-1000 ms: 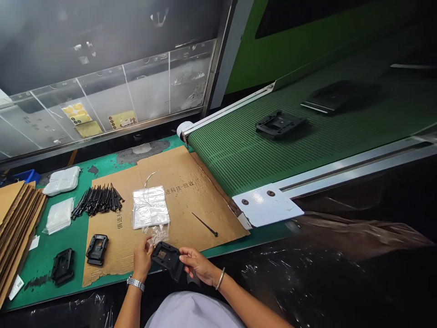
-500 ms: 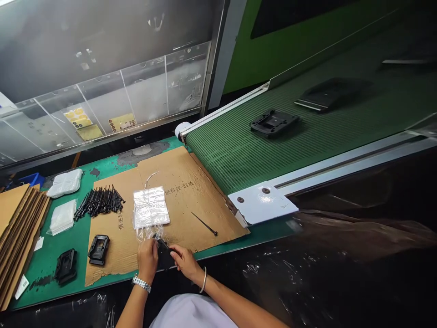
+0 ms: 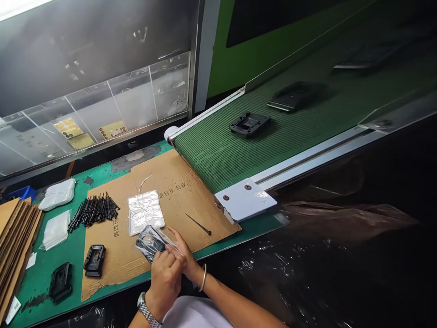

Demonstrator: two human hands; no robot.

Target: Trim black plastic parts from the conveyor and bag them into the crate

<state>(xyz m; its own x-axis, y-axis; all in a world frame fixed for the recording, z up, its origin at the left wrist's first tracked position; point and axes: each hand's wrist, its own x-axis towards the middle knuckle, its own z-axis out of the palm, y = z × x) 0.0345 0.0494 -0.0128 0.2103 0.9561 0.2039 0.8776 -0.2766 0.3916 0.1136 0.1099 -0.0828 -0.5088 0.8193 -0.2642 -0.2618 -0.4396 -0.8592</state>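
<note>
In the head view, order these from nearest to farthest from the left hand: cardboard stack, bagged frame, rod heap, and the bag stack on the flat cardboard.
From the left hand:
1. Bagged frame: at the fingers.
2. Bag stack: just beyond the frame.
3. Rod heap: farther left.
4. Cardboard stack: far left edge.

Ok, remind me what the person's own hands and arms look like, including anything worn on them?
Both hands are ungloved, and no sleeves show on the forearms. The left hand has a silver-toned watch with a linked metal band at its wrist; the right hand has a plain, thin silvery bangle.
</note>
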